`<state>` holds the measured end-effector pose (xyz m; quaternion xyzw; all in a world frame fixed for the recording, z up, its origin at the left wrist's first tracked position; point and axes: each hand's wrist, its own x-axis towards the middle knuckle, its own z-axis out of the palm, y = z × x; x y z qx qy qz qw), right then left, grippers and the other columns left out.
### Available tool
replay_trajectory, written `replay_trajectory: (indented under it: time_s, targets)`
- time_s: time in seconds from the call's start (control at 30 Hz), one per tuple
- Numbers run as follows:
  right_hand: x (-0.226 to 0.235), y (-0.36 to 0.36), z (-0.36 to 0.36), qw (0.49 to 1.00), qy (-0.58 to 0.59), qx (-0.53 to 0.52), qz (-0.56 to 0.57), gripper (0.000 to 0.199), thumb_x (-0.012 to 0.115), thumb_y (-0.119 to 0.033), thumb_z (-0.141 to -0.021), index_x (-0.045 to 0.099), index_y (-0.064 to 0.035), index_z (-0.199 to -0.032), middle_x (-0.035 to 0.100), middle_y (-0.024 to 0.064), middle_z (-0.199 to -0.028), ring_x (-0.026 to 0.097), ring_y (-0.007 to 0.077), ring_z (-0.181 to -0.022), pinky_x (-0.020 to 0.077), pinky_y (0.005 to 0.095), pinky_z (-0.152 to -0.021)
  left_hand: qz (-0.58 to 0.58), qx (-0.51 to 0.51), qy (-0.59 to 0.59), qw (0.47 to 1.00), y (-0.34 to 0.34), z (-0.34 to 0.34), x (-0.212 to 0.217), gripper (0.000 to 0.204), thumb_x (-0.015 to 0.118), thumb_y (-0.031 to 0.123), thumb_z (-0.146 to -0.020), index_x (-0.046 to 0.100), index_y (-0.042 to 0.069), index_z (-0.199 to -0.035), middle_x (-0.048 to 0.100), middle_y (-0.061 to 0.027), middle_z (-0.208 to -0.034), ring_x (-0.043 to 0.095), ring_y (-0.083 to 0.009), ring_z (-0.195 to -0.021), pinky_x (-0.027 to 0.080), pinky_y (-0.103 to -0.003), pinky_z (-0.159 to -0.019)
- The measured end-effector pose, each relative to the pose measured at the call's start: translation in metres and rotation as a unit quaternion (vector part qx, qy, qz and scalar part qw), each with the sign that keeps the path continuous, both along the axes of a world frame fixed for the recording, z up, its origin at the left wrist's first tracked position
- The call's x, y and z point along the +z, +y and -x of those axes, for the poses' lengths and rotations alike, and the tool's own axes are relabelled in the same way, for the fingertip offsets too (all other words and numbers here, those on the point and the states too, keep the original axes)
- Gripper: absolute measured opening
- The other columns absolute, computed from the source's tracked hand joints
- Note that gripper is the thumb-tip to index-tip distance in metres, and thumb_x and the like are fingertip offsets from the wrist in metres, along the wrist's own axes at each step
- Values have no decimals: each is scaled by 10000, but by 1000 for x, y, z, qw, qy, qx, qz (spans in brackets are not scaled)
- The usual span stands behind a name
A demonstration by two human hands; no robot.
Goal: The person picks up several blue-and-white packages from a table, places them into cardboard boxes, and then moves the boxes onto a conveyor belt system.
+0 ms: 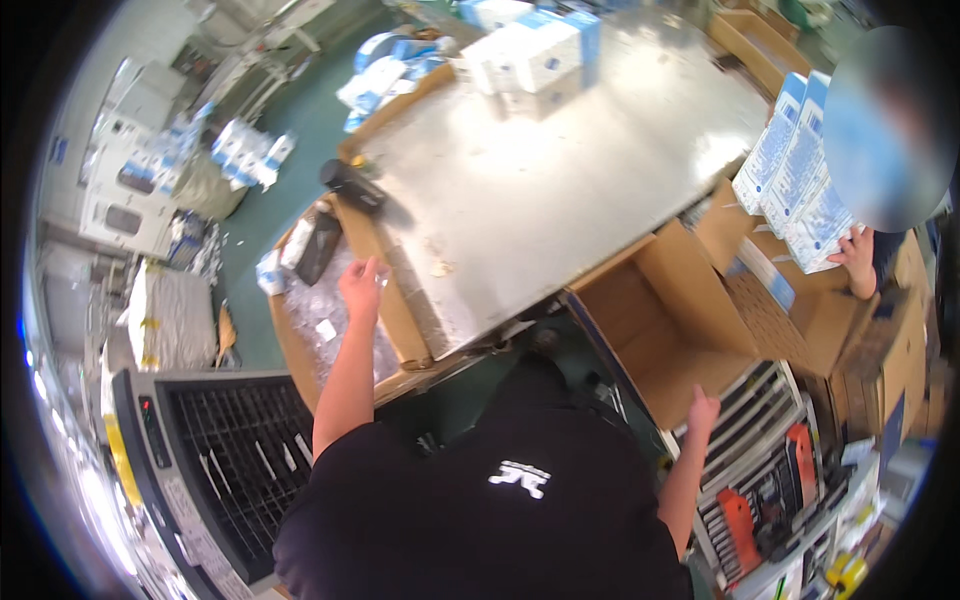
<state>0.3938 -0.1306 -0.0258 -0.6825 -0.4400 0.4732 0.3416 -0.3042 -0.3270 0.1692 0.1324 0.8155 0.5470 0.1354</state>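
My left hand is raised over the right wall of a shallow cardboard tray, its fingers drawn together. A small pale or clear bit seems to show at the fingertips, too small to name. Inside the tray lie clear plastic, a dark block-shaped thing and a white scrap. At the near right edge of an open, empty brown cardboard box, my right hand appears closed on the cardboard, with some fingers hidden. That box sits tilted beside the metal table's near edge.
A metal table carries white-and-blue cartons at its far side and a black cylinder at its left. On the right, another person's hand holds several flat white-and-blue cartons above another open box. A black-grated machine stands near left.
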Motion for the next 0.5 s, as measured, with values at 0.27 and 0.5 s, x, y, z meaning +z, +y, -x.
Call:
replay_trajectory:
  time_s: [0.27,0.5]
  targets:
    - [97,0,54,995,-78,54,34,487,687,-172,-899,565,40,-1320,698,195,-1211,665,317,-1131,491,389,-980,105,-679,220,693,182,-222,31,685,665,363,-942,430,73,-1517,429,-216,-1548,387,-400,-1427,293,-496,-1196]
    - [134,-16,71,976,-212,17,47,727,712,-129,-850,389,-11,-1490,618,232,-1332,607,325,-1251,469,400,-1043,175,-551,304,757,382,-4,-18,835,757,426,-835,425,70,-1514,476,-221,-1508,425,-416,-1390,333,-490,-1172]
